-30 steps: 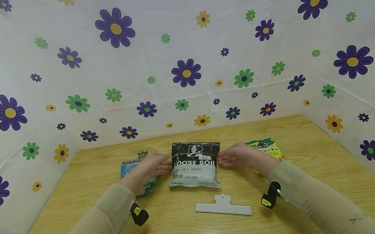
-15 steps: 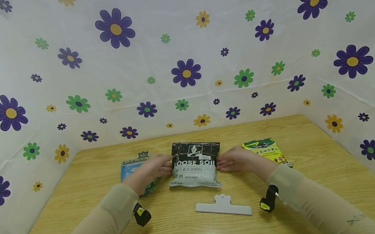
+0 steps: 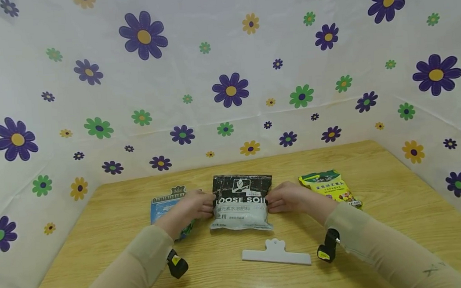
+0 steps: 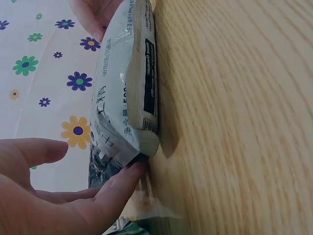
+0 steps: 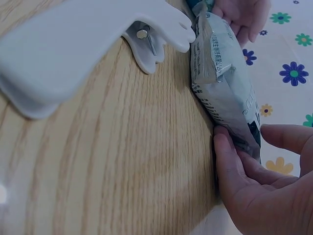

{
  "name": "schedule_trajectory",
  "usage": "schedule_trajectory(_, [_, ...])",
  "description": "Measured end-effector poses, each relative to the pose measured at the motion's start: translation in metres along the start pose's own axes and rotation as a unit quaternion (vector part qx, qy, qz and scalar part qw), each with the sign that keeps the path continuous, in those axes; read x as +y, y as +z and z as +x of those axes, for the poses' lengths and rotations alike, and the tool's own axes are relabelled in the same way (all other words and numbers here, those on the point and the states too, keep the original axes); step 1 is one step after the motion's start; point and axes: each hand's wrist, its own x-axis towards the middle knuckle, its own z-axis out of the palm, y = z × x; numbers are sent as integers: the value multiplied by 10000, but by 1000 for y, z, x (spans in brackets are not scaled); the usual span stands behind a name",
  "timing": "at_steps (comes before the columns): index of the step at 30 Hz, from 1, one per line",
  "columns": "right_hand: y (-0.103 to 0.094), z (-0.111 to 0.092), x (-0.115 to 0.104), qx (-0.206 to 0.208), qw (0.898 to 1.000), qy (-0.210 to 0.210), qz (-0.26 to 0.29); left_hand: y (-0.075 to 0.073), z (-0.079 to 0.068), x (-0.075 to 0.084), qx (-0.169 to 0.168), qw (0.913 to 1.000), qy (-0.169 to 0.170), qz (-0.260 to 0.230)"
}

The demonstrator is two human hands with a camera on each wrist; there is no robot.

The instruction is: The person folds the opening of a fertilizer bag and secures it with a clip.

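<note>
A black-and-white plastic bag printed "LOOSE SOIL" [image 3: 241, 220] lies on the wooden table between both hands, its printed face up. The left hand [image 3: 194, 207] touches its left edge. In the left wrist view the left fingertips [image 4: 134, 169] reach the bag's lower side, while the thumb stands apart from them. At the right edge, the right hand [image 3: 289, 197] rests its fingers [image 5: 226, 147] low against the bag [image 5: 230, 93], thumb raised beside the upper face. A white clip [image 3: 276, 253] lies in front of the bag.
To the left lies a blue packet [image 3: 161, 207], partly under the left forearm, with a dark clip [image 3: 178, 190] at its top. A yellow-and-green packet [image 3: 330, 186] lies beyond the right wrist. A flowered cloth [image 3: 194, 67] stands behind the wooden table [image 3: 144, 281].
Both hands have drawn in slightly at the bag's sides. The right forearm has shifted left, showing more of the yellow packet. The bag and white clip have stayed in place.
</note>
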Motion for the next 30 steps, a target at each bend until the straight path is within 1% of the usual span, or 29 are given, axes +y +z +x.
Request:
schedule_trajectory(3, [1, 0, 0, 30, 10000, 27, -23, 4, 1, -2, 121, 9999, -5, 26])
schedule_trajectory(9, [3, 2, 1, 125, 9999, 60, -85, 11, 5, -7, 319, 9991, -17, 288])
schedule_trajectory(14, [4, 4, 2, 179, 9997, 57, -122, 13, 8, -9, 418, 9986, -76, 320])
schedule_trajectory(20, [4, 4, 2, 216, 9996, 29, -197, 14, 7, -7, 574, 9975, -105, 399])
schedule_trajectory(25, [5, 5, 1, 296, 9992, 40, -268, 13, 8, -6, 570, 9977, -144, 331])
schedule_trajectory(30, [6, 6, -1, 357, 9988, 42, -340, 11, 11, -5, 489, 9984, -152, 252])
